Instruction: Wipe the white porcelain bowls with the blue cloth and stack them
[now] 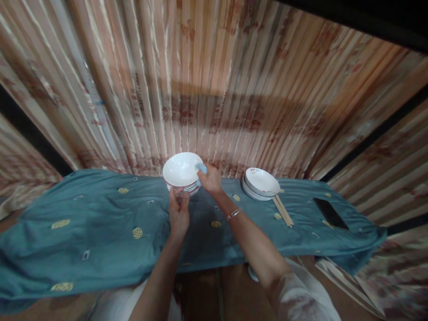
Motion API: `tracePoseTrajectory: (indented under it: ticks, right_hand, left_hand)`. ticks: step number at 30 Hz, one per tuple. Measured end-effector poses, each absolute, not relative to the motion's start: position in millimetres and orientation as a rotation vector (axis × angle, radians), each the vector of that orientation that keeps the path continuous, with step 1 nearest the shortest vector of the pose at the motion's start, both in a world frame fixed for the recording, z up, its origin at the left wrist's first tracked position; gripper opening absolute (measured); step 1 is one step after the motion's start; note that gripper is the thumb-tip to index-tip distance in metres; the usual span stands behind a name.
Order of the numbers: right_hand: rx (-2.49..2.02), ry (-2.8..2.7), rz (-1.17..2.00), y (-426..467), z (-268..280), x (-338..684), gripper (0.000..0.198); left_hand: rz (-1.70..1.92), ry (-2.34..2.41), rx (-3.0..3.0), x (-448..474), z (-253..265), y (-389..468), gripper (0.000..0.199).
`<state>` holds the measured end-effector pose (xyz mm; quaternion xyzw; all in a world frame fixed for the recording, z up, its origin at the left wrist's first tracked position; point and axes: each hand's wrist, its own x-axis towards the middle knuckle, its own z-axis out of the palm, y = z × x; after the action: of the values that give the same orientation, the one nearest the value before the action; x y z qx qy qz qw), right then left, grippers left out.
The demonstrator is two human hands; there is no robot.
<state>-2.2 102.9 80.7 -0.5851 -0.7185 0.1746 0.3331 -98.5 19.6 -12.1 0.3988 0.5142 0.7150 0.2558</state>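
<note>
A white bowl with a dark red line near its rim sits over or just above a stack of bowls; whether it touches them I cannot tell. My left hand grips its front lower side, fingertips partly hidden against the bowl. At the right rim, my right hand is closed on a light blue cloth, which folds over the edge and hangs a little outside. The inside of the bowl is bare white and shiny.
A teal cloth with yellow patterns covers the table. To the right stand stacked white plates with a floral print, several wooden chopsticks and a dark flat phone-like slab. A pleated curtain hangs behind.
</note>
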Motion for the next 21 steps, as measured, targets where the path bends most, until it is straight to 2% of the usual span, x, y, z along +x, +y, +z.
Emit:
tracePoseTrajectory:
  ticks: [5,9,17,21]
  right_hand:
    - [-1.447,-1.681,0.457,68,79,28,0.039]
    - [-1.454,-1.491,0.485,30,57,67,0.038]
    - [-1.709,-1.29,0.541,-21,-15,115,0.038]
    - [-1.73,-1.288,0.598,-32,-36,125,0.035]
  left_hand:
    - [1.841,1.207,1.12,-79,3,1,0.077]
    - [1.707,1.095,1.07,-52,-2,-17,0.089]
    - [1.373,1.132,0.858,-17,-53,-26,0.095]
    - [1.269,1.146,0.823,-16,-68,-27,0.083]
